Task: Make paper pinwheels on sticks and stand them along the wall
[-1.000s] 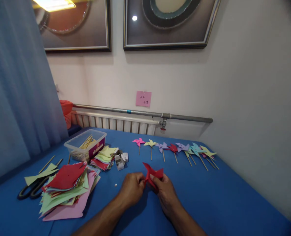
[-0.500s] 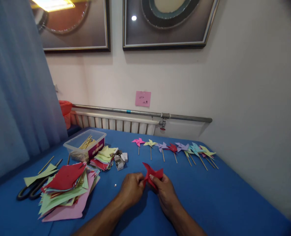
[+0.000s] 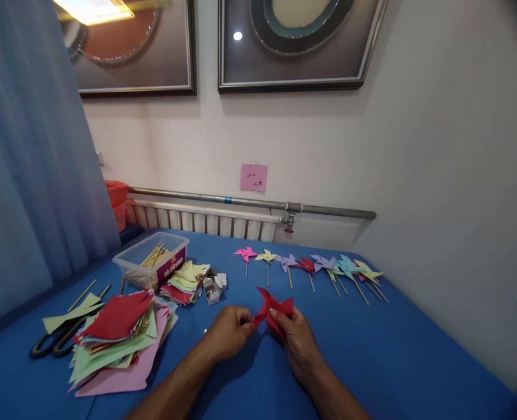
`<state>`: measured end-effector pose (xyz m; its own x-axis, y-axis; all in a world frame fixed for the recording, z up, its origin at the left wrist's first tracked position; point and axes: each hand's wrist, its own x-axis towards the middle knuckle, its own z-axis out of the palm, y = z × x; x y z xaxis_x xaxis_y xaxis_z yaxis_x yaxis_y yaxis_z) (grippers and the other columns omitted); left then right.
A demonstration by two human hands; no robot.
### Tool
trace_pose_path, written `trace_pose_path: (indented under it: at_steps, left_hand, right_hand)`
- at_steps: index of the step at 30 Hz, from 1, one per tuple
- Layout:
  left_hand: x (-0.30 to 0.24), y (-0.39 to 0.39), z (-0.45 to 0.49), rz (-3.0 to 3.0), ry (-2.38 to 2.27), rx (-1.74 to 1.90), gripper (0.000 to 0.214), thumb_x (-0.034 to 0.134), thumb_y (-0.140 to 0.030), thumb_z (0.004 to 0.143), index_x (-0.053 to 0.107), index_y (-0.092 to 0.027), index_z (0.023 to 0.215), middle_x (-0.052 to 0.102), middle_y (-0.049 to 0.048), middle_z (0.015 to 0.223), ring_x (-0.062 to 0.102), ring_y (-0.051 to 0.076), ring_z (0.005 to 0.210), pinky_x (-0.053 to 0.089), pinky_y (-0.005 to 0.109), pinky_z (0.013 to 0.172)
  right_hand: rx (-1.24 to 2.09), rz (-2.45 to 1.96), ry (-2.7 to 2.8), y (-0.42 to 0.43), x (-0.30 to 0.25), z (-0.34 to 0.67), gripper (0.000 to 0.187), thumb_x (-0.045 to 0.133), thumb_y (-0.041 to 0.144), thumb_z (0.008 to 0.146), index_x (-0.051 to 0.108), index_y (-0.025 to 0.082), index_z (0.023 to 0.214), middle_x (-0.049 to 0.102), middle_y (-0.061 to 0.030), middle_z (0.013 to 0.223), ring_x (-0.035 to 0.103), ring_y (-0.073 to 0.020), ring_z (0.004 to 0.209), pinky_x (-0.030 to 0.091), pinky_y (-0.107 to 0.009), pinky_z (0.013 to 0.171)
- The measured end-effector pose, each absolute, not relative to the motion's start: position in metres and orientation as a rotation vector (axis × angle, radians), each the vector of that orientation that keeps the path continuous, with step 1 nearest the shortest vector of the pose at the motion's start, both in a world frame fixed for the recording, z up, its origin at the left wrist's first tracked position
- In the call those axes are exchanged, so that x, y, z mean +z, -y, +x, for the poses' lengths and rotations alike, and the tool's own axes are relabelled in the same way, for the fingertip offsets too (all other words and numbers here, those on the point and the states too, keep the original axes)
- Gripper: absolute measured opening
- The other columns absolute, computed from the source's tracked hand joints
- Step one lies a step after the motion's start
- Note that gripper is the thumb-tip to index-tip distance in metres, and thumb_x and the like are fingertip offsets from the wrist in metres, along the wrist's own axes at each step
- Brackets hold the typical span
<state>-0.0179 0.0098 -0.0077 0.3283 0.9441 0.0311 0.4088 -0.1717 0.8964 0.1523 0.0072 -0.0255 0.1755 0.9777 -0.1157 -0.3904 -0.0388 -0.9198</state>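
A red paper pinwheel [image 3: 274,309] with folded blades is held between my hands above the blue table. My right hand [image 3: 296,335] grips it, thumb pressed on its middle. My left hand [image 3: 233,331] is closed, its fingertips pinching the tip of the left blade. No stick shows on this pinwheel. Just left of my left hand, a small shiny thumbtack-like piece [image 3: 205,331] lies on the cloth. Farther left is a stack of coloured paper squares [image 3: 118,332], red on top.
Several finished pinwheels on sticks [image 3: 306,265] lie in a row at the back right. At the back left are a clear plastic box [image 3: 171,238] of sticks, a smaller paper pile [image 3: 189,277] and small open boxes [image 3: 213,289]. Scissors [image 3: 61,344] lie far left, partly under paper.
My right hand and the red pinwheel have shifted slightly to the right. My left hand has moved a little left, still at the left blade, and now nearly covers the small shiny piece.
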Motion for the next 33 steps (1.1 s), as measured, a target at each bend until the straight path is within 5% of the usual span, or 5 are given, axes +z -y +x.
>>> trace_pose_path:
  at_steps: [18, 26, 33]
  left_hand:
    - [-0.015, -0.013, -0.019, 1.579, -1.112, 0.710, 0.008, 0.056, -0.023, 0.065, 0.060, -0.016, 0.066, 0.048, -0.0054, 0.053, 0.037, 0.009, 0.049, 0.027, 0.023, 0.050]
    - [-0.011, -0.018, -0.019, 1.399, -1.109, 0.829, 0.016, 0.061, -0.033, 0.062, 0.058, -0.017, 0.066, 0.051, -0.0044, 0.053, 0.043, 0.009, 0.047, 0.033, 0.023, 0.049]
    - [-0.011, -0.018, -0.018, 1.396, -1.100, 0.818, 0.018, 0.062, -0.034, 0.062, 0.055, -0.018, 0.064, 0.050, -0.0052, 0.050, 0.041, 0.008, 0.045, 0.031, 0.023, 0.048]
  right_hand:
    - [1.293, -1.038, 0.934, -0.013, -0.022, 0.166, 0.037, 0.088, 0.040, 0.056, 0.070, 0.017, 0.079, 0.067, 0.0007, 0.063, 0.054, -0.0118, 0.052, 0.040, -0.024, 0.052]
    - [1.358, -0.962, 0.813, 0.004, 0.002, 0.164, 0.040, 0.085, 0.049, 0.065, 0.068, 0.020, 0.087, 0.074, -0.0019, 0.082, 0.068, -0.0173, 0.073, 0.054, -0.031, 0.074]
    - [1.379, -1.005, 0.806, 0.002, -0.003, 0.161, 0.041, 0.089, 0.045, 0.060, 0.069, 0.019, 0.085, 0.073, -0.0008, 0.076, 0.067, -0.0160, 0.069, 0.052, -0.028, 0.068]
